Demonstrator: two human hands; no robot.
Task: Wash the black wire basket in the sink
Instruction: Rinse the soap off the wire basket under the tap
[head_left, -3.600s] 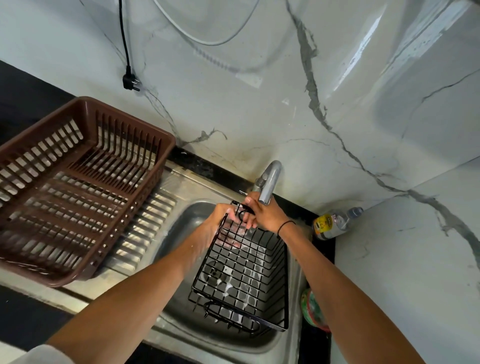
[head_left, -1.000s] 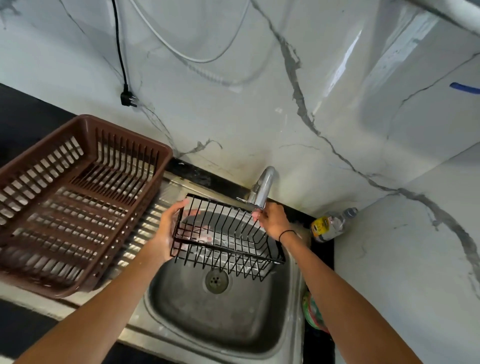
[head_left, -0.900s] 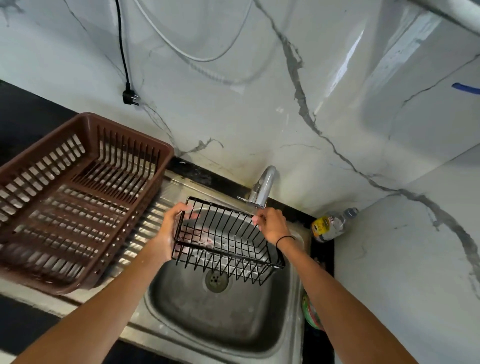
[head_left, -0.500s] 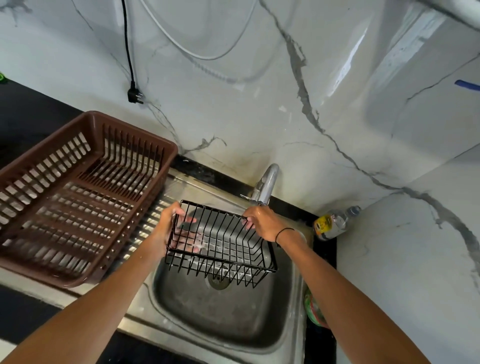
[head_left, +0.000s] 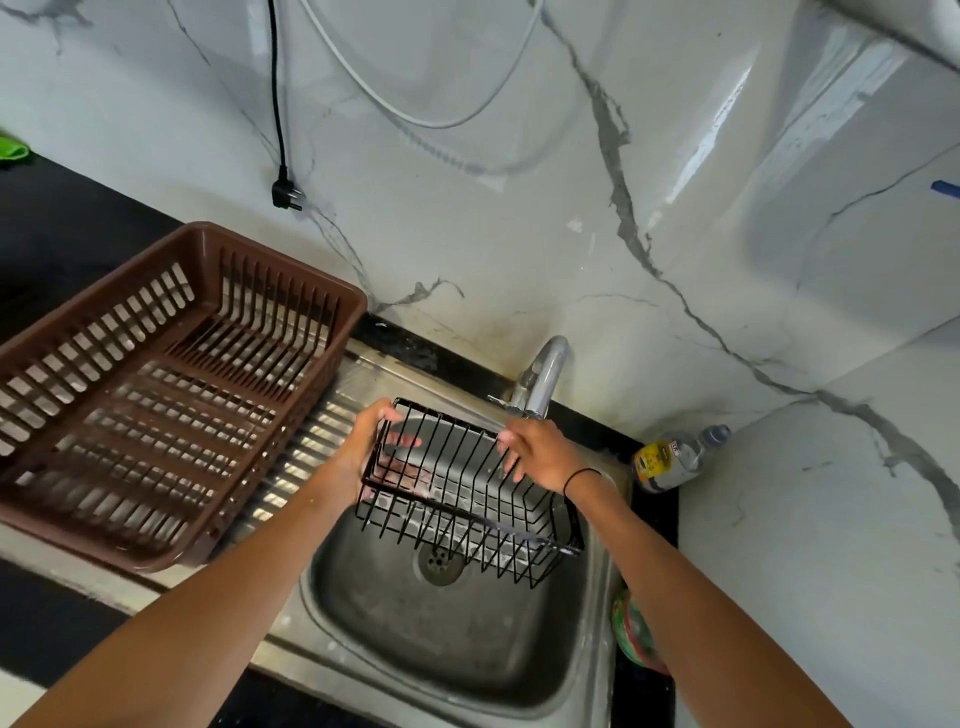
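Observation:
The black wire basket (head_left: 467, 499) hangs tilted in the air over the steel sink (head_left: 363, 618), just under the tap (head_left: 543, 376). My left hand (head_left: 371, 441) grips its left end, thumb over the top rim and fingers showing through the wires. At the far right corner of the rim, my right hand (head_left: 537, 454) holds the wire with curled fingers. The sink's drain (head_left: 440, 564) shows below the basket. Whether water runs from the tap is unclear.
A brown plastic dish rack (head_left: 171, 395) sits on the ribbed drainboard (head_left: 306, 457) to the left. A bottle (head_left: 675, 457) lies at the sink's back right corner, and a green-and-red object (head_left: 636, 631) sits at its right edge. A black plug (head_left: 284, 193) hangs on the marble wall.
The basket has been lifted out of the sink since 3.6 s ago and turned on its side. Over the last second it shifted slightly, both hands keeping their hold.

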